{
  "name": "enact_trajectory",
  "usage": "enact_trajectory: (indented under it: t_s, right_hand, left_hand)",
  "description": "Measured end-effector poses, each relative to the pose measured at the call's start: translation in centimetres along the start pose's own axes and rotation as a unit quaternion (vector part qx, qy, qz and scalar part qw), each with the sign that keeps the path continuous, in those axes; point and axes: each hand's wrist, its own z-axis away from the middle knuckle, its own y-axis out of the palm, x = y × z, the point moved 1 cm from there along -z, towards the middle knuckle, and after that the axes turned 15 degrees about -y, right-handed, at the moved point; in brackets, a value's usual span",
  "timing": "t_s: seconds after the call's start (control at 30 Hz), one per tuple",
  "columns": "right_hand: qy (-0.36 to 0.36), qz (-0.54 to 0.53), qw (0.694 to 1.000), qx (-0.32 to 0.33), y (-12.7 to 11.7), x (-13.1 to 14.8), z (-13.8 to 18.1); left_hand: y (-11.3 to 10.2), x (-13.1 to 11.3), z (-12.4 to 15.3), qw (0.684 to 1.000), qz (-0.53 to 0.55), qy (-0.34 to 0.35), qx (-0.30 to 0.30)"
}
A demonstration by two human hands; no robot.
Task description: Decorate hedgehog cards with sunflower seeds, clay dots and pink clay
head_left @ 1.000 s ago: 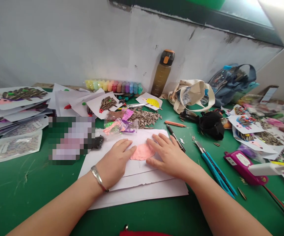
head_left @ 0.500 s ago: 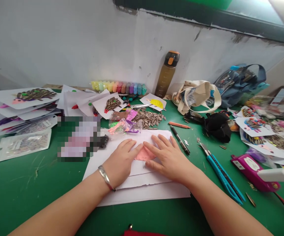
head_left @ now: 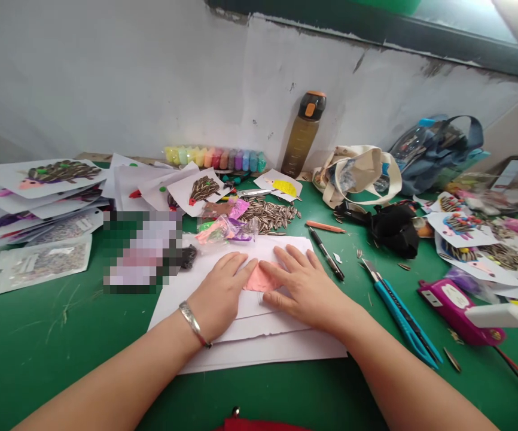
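A flattened patch of salmon-pink modelling clay (head_left: 261, 278) lies on the upper part of a stack of white paper (head_left: 263, 350). My left hand (head_left: 221, 287) rests on the paper at the clay's left edge, its fingers stretched out and a silver bracelet on the wrist. Over the clay's right side lies my right hand (head_left: 301, 287), fingers spread and thumb apart, the fingertips touching the clay. Both palms face down and neither hand grips anything. Thin pencil lines show just under the clay.
Sunflower seeds (head_left: 270, 215) and clay packets (head_left: 229, 224) lie beyond the paper. To the right are a black pen (head_left: 327, 254), a blue utility knife (head_left: 405, 317) and a magenta glue gun (head_left: 459, 311). Finished seed pictures (head_left: 39, 179) pile up at left; a bottle (head_left: 304, 134) stands behind.
The hands stay almost in place on the clay and paper, with slightly more of the pink clay showing between them. The whole view has shifted very slightly.
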Motion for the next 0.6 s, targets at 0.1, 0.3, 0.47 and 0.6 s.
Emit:
enact_trajectory:
  t_s: [0.1, 0.3, 0.47, 0.6]
  right_hand:
    - [0.006, -0.020, 1.000, 0.000, -0.5, -0.6, 0.5]
    - [0.014, -0.020, 0.999, 0.026, -0.9, -1.3, 1.3]
    - [0.010, -0.012, 0.999, 0.028, -0.4, -0.9, 0.9]
    - [0.008, -0.002, 1.000, 0.018, -0.1, -0.7, 0.7]
  left_hand:
    - [0.2, 0.2, 0.0, 1.000, -0.006, -0.003, 0.001]
    - [-0.2, 0.6, -0.5, 1.000, -0.015, 0.021, 0.000]
    - [-1.0, -0.1, -1.0, 0.999, -0.006, 0.034, -0.013]
    - [-1.6, -1.5, -0.8, 0.998, -0.063, 0.004, -0.002]
